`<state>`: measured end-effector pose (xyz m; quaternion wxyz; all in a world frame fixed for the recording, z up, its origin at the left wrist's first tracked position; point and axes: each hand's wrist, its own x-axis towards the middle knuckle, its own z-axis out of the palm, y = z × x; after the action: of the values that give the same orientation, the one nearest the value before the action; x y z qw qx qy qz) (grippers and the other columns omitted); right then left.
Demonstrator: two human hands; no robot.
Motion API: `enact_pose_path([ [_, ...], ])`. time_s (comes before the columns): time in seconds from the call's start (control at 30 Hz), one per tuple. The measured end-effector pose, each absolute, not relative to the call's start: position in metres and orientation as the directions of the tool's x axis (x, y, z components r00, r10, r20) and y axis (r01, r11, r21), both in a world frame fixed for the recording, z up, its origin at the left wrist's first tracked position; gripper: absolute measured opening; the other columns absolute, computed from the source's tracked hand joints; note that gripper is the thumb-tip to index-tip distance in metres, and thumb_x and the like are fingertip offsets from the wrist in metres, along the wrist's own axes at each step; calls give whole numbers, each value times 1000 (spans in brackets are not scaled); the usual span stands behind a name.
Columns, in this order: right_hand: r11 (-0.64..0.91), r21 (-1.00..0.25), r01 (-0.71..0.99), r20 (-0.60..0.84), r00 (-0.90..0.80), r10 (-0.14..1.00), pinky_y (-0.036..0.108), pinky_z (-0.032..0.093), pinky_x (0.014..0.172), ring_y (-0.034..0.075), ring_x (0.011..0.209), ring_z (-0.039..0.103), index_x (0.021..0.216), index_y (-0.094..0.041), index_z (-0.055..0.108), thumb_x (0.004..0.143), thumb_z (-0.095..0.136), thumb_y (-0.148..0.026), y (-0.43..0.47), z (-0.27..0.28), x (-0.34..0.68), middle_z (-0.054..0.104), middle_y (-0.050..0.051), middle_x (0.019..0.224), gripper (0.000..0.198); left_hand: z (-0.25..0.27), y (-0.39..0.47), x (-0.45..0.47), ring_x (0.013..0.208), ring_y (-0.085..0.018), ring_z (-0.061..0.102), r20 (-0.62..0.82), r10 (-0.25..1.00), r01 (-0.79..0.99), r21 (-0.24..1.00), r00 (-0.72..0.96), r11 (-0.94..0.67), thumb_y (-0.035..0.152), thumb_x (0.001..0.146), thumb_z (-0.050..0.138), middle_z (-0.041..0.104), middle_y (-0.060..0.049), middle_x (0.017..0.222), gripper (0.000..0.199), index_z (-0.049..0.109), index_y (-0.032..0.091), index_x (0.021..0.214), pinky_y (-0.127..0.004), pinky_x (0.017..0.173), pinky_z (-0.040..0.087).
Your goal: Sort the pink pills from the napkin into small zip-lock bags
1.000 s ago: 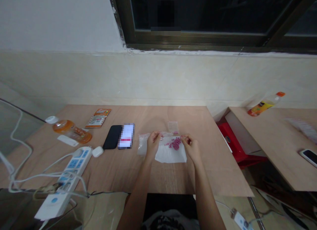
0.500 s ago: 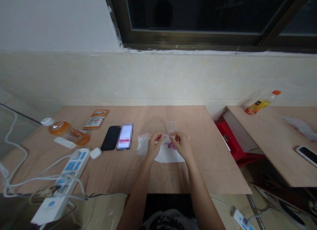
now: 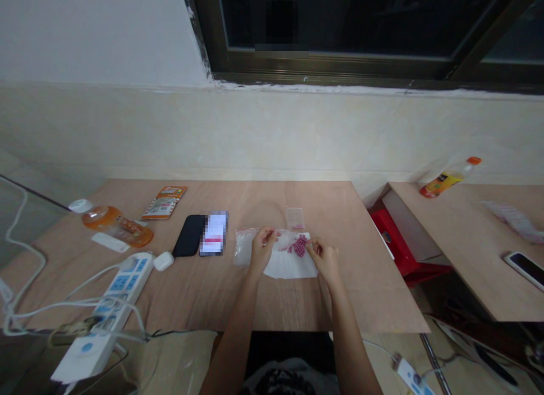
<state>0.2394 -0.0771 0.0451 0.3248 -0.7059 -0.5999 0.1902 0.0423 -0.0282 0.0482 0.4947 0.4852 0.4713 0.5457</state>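
A white sheet of paper (image 3: 289,269) lies in front of me with a cluster of small pink-red beads (image 3: 300,246) on it. Over the sheet's left edge is my left hand (image 3: 262,249), thumb and finger pinched together; whatever it holds is too small to make out. My right hand (image 3: 325,259) sits at the sheet's right edge beside the beads, its fingertips closed in a pinch whose contents I cannot see. Behind the paper lies a small clear bag (image 3: 294,217) with some pink beads at its near end. Another clear plastic bag (image 3: 245,247) is left of my left hand.
Two phones, one black (image 3: 189,236) and one lit (image 3: 213,234), lie to the left. Farther left are an orange packet (image 3: 165,202), a drink bottle (image 3: 117,225) and a power strip (image 3: 121,287) with cables. A second table (image 3: 476,242) stands at the right.
My right hand has moved right, away from my left hand, uncovering the bead cluster. My left hand has shifted slightly left, still pinched.
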Motion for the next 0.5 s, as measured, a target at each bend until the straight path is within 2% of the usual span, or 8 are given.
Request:
enact_pose_path([
  [0.2, -168, -548, 820, 11, 208, 978, 27, 32, 67, 16, 68, 59, 95, -21, 72, 86, 55, -36, -89, 16, 249, 65, 0, 69, 24, 48, -27, 43, 72, -15, 65, 50, 997, -100, 993, -53, -55, 40, 79, 66, 71, -5, 79, 23, 64, 17, 80, -26, 69, 50],
  [0.5, -150, -512, 846, 12, 182, 983, 28, 32, 72, 17, 72, 62, 93, -23, 73, 88, 56, -38, -87, 15, 240, 67, 1, 71, 23, 49, -28, 42, 71, -15, 65, 31, 997, -119, 992, -65, -38, 42, 76, 69, 70, -5, 78, 25, 64, 18, 79, -26, 69, 49],
])
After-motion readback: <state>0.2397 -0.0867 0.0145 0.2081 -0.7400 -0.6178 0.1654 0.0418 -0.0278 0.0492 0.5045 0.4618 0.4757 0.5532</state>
